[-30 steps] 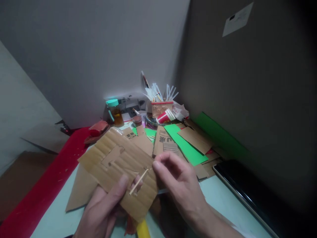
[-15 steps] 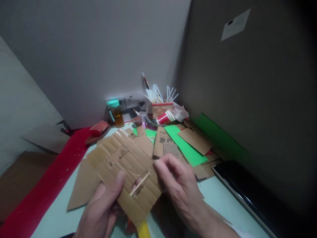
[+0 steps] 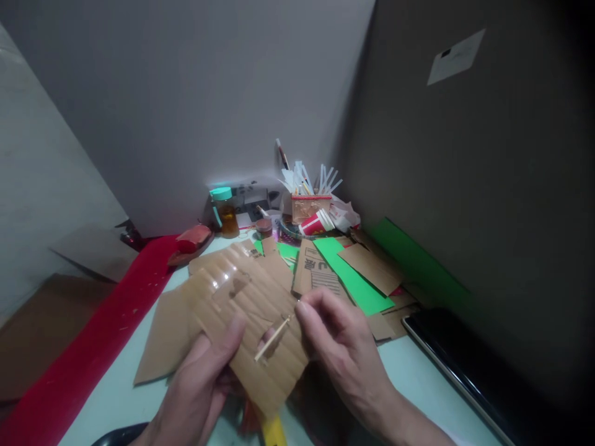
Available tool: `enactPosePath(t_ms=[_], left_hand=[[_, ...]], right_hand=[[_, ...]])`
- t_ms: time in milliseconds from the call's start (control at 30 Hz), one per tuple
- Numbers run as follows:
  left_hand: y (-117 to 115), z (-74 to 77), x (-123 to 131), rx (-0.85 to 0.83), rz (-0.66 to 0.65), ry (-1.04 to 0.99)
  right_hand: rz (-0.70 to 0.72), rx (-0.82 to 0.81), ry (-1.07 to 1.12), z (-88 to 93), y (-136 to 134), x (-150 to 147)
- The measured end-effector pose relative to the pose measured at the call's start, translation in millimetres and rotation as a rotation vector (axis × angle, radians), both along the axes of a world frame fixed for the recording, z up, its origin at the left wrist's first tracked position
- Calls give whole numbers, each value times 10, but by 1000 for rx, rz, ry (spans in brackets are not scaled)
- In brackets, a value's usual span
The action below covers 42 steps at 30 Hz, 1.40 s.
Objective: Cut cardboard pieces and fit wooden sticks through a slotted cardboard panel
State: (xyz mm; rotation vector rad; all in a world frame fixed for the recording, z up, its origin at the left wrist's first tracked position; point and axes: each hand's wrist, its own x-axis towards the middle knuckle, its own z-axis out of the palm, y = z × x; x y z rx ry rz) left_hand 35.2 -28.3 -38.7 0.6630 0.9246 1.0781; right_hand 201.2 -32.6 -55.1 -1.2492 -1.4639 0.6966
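A corrugated cardboard piece [image 3: 253, 310] with cut openings is held up over the table, tilted. My left hand [image 3: 204, 378] grips its lower left side, thumb on top and the other fingers partly hidden beneath. A thin wooden stick [image 3: 272, 339] lies slanted across the lower opening, where a bit of fingertip shows through. My right hand [image 3: 346, 353] is at the cardboard's right edge, thumb and index finger pinched together; anything between them is too small to make out.
Cardboard scraps [image 3: 162, 337] and a green sheet [image 3: 353, 272] lie around. Behind stand a teal-lidded bottle [image 3: 227, 217], a box of white sticks [image 3: 311, 207] and a tipped red cup [image 3: 313, 223]. A black device [image 3: 460, 365] is at right, a yellow object [image 3: 273, 432] below.
The view has shifted slightly, with most things a little further right. The cardboard is tilted a bit differently, with glare on its upper part. Both hands keep their grips.
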Motion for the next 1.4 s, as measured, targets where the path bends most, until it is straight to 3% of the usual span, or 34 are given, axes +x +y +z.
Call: enactPosePath(t_ms=[167,333,567,767,933,1100,1267,1400], left_hand=[[86,48,-75,-47,92,-68],[220,33,-246,-25,86,24],[241,29,-218,9,116,124],[319,12,-324,-13,102,39],[352,155,-306,-41,142,-52],[306,215,-260,-5,221,-15],[125,168,-212,-44,35,-14],[73,196,-167,-59,12,41]], right_hand=[[-17,69,-42,-28,32,26],[-44,78,-41,-21,56,57],[-68,37,46,-7,81,118],[11,57,114,40,74,157],[167,121,142,93,52,174],[142,188,69,69,23,131],[63,337,-32,27,-3,64],[119,532,-179,-9,8,73]])
